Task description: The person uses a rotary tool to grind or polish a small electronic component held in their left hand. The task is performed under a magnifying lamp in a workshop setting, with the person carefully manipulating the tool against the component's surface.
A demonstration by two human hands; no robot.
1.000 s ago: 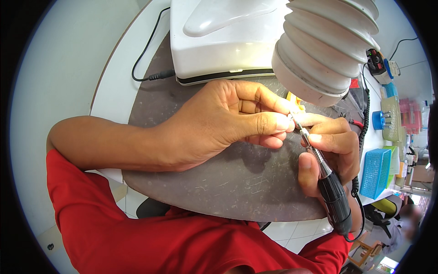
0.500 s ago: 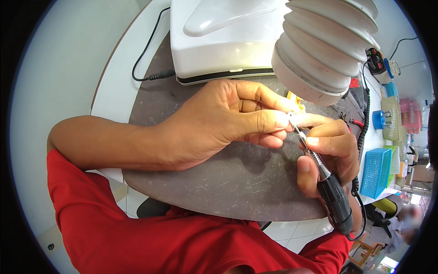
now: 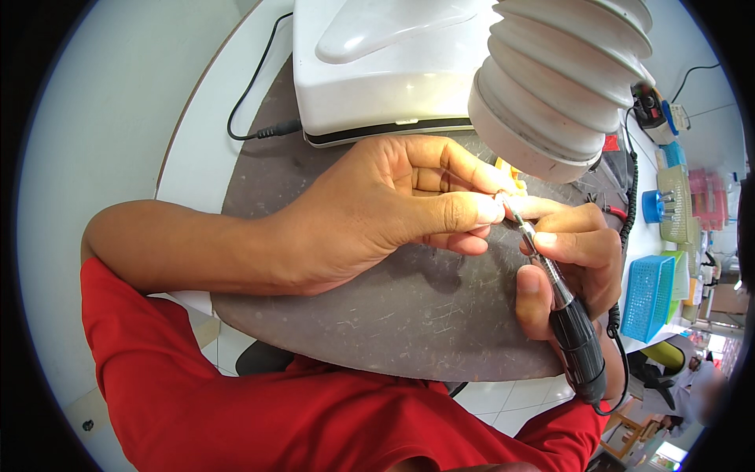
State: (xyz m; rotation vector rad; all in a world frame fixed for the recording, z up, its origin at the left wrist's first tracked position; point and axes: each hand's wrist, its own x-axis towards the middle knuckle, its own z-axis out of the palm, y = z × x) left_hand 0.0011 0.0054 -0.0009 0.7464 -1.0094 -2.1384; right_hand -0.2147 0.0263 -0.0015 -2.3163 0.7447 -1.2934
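Observation:
My left hand point(image 3: 393, 200) pinches a tiny pale piece point(image 3: 502, 197) between thumb and fingertips; its kind is too small to make out. In my right hand point(image 3: 578, 252) is a rotary handpiece point(image 3: 574, 334) with a silver front and black grip, held like a pen. The handpiece's thin tip meets the small piece at my left fingertips. A coiled black cord runs from its rear end. Both hands are over the grey work surface point(image 3: 377, 315), with the fingertips close together. Just behind them lies something yellow point(image 3: 510, 173), partly hidden.
A white ribbed suction hose point(image 3: 550, 94) hangs above my right hand. A white machine point(image 3: 385, 86) with a black cable stands behind my left hand. On the right are a blue basket point(image 3: 647, 297), a blue holder with small bits point(image 3: 653, 206) and red-handled pliers point(image 3: 613, 211). Another person sits far right.
My right hand and the handpiece have shifted slightly to the right. My left hand has barely moved and keeps its pinch.

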